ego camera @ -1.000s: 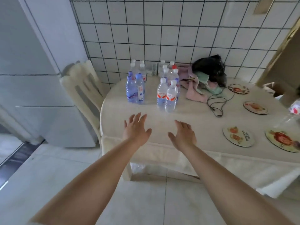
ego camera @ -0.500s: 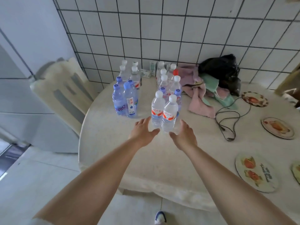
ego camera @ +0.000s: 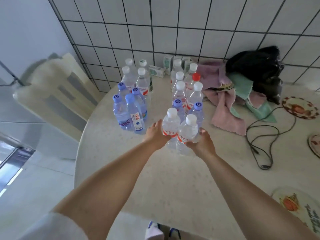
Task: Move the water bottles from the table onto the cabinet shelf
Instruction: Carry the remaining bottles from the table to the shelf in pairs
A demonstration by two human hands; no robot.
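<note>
Head view: left hand [ego camera: 156,134] and right hand [ego camera: 200,144] grip two front bottles [ego camera: 180,130] between them.

The fingers of the left hand [ego camera: 156,134] are hidden behind the near-left bottle [ego camera: 170,126], and those of the right hand [ego camera: 201,142] behind the near-right bottle [ego camera: 187,134]. The rear bottles [ego camera: 180,78] overlap, so their labels cannot be read. Two plates [ego camera: 314,146] are cut off by the right edge. The chair [ego camera: 52,90] is blurred.
</note>
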